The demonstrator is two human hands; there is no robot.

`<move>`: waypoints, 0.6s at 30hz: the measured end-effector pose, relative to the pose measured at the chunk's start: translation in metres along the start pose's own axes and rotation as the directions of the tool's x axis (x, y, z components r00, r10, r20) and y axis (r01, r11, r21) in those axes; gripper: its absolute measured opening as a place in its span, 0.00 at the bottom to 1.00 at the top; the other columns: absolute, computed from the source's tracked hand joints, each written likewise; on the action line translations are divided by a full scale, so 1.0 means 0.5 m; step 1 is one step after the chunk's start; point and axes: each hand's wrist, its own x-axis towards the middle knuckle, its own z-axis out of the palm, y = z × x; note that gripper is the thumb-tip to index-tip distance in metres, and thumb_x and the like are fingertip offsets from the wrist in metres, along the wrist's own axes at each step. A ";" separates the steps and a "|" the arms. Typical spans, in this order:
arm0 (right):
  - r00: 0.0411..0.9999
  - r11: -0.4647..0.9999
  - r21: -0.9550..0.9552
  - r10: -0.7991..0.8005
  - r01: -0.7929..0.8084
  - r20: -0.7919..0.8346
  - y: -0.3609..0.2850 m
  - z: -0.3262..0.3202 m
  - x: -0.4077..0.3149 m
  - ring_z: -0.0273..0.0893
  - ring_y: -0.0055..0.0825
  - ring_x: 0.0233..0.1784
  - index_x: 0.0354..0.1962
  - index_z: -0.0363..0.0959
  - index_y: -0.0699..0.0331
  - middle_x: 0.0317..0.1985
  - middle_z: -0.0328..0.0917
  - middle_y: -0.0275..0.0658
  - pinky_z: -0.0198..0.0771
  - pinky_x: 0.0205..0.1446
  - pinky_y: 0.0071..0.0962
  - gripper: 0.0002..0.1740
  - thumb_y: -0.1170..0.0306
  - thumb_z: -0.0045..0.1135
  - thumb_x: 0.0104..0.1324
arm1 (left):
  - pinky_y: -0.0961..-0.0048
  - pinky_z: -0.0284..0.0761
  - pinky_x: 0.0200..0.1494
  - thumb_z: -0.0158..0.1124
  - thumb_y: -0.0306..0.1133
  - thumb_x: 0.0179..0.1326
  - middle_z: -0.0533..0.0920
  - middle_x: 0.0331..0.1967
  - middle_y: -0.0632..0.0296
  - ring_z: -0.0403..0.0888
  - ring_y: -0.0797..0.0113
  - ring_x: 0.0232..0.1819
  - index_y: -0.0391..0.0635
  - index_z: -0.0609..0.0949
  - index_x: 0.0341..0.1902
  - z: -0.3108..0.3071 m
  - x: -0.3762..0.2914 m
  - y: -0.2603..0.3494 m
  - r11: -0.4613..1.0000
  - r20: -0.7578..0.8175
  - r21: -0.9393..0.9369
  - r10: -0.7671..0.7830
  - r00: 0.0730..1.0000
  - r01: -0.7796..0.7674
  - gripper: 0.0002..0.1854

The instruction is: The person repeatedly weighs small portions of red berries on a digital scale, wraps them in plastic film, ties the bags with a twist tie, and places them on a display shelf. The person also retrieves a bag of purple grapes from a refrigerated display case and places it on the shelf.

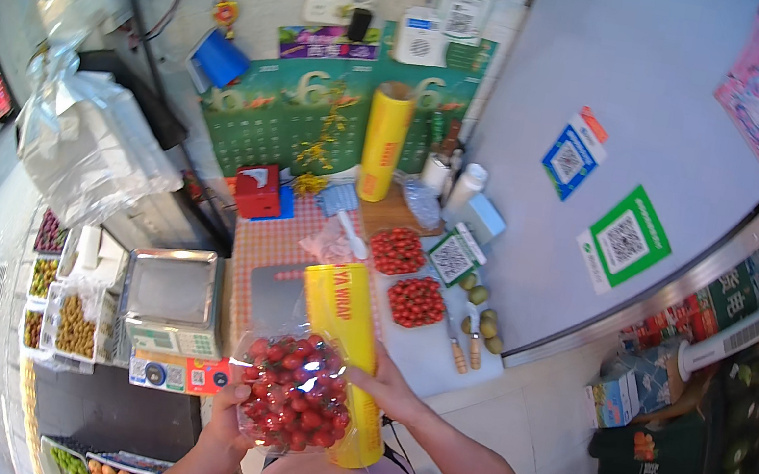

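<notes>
A clear plastic tray of small red fruit, perhaps cherries or cherry tomatoes, is held up in front of my body. Shiny plastic film lies over the fruit. My left hand grips the tray's left side, its thumb on the rim. Right beside the tray is a long yellow roll of plastic wrap, slanting from the table towards my body. My right hand is around this roll, with the thumb lying across it towards the tray's right edge. Its other fingers are mostly hidden behind the roll.
Two more trays of red fruit rest on the table by two wooden-handled knives and several round green-brown fruits. Another yellow roll stands upright at the back. A weighing scale is at the left, a large grey panel at the right.
</notes>
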 end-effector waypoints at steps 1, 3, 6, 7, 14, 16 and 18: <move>0.999 0.999 -0.039 -0.033 0.033 -0.021 0.005 -0.006 -0.004 0.61 0.31 0.68 0.68 0.50 0.69 0.64 0.63 0.44 0.56 0.72 0.33 0.41 0.65 0.62 0.65 | 0.51 0.72 0.64 0.65 0.36 0.50 0.71 0.64 0.45 0.73 0.48 0.63 0.38 0.62 0.70 0.014 0.006 -0.012 1.000 0.021 0.026 -0.001 1.000 0.000 0.42; 1.000 1.000 0.029 -0.009 0.010 -0.025 0.015 -0.021 -0.018 0.58 0.32 0.71 0.70 0.45 0.70 0.66 0.59 0.45 0.53 0.74 0.33 0.46 0.66 0.65 0.62 | 0.51 0.72 0.65 0.66 0.37 0.50 0.71 0.64 0.45 0.73 0.48 0.63 0.38 0.61 0.70 0.038 0.013 -0.033 0.999 0.009 0.035 -0.024 1.000 0.024 0.43; 0.997 0.994 0.103 0.040 -0.033 -0.069 0.028 -0.037 -0.027 0.59 0.32 0.71 0.69 0.45 0.71 0.65 0.61 0.46 0.53 0.74 0.32 0.48 0.65 0.67 0.60 | 0.50 0.70 0.66 0.66 0.37 0.49 0.71 0.65 0.45 0.72 0.47 0.64 0.39 0.62 0.70 0.068 0.023 -0.053 0.998 0.055 0.015 -0.062 0.997 0.061 0.43; 0.995 0.999 0.028 0.023 -0.020 -0.093 0.032 -0.038 -0.026 0.60 0.32 0.70 0.69 0.46 0.71 0.65 0.62 0.46 0.54 0.74 0.32 0.49 0.64 0.68 0.60 | 0.50 0.71 0.66 0.66 0.37 0.49 0.71 0.64 0.45 0.72 0.47 0.64 0.39 0.62 0.70 0.078 0.025 -0.061 0.997 0.057 0.007 -0.079 0.995 0.078 0.43; 0.993 0.980 0.196 -0.016 0.039 -0.117 0.045 -0.033 -0.079 0.51 0.29 0.75 0.73 0.42 0.66 0.72 0.54 0.44 0.50 0.77 0.33 0.54 0.63 0.71 0.58 | 0.48 0.70 0.66 0.67 0.40 0.48 0.71 0.65 0.45 0.71 0.46 0.64 0.40 0.62 0.70 0.159 0.032 -0.113 0.996 0.069 0.050 -0.084 0.994 0.080 0.44; 0.982 0.972 0.167 -0.147 0.165 -0.115 0.050 -0.026 -0.142 0.53 0.29 0.75 0.73 0.41 0.66 0.71 0.55 0.45 0.49 0.77 0.35 0.50 0.71 0.65 0.62 | 0.48 0.70 0.66 0.67 0.42 0.49 0.70 0.65 0.46 0.71 0.46 0.64 0.40 0.62 0.70 0.185 0.027 -0.126 0.996 0.058 0.090 -0.023 0.998 0.017 0.45; 0.974 0.939 0.270 -0.178 0.211 -0.143 0.058 -0.027 -0.157 0.50 0.27 0.76 0.73 0.41 0.64 0.73 0.53 0.40 0.48 0.78 0.36 0.45 0.58 0.56 0.69 | 0.49 0.70 0.66 0.67 0.45 0.49 0.70 0.65 0.46 0.72 0.47 0.64 0.40 0.62 0.70 0.204 0.033 -0.147 0.996 0.054 0.087 -0.030 0.998 0.025 0.45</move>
